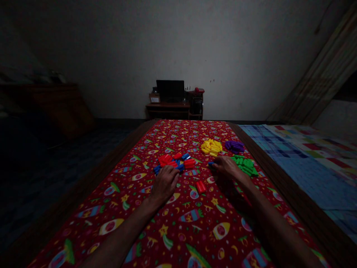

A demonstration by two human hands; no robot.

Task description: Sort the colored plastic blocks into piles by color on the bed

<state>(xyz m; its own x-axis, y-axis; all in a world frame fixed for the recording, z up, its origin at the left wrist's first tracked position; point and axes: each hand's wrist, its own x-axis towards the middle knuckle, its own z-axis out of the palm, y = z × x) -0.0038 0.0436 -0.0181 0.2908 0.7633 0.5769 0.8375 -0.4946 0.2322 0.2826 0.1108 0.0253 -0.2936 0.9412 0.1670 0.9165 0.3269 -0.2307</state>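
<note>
My left hand (165, 181) rests with curled fingers at the near edge of a mixed pile. Red plastic pieces (165, 160) and blue plastic pieces (180, 167) lie jumbled there, short and glossy; what the fingertips hold, if anything, is hidden. My right hand (227, 167) is closed in a pinch, with a blue piece (211, 163) sticking out at its fingertips. Close behind that hand lie green pieces (244, 165) in a heap. Between my hands, nearer to me, sits a separate red group (200, 187).
Yellow pieces (212, 147) and purple pieces (234, 146) form two heaps beyond my right hand. A red patterned cloth (192, 230) covers the long table. Behind its far end stands a desk (167, 105) with a dark monitor (170, 89). Patterned bedding (295, 163) lies to the right.
</note>
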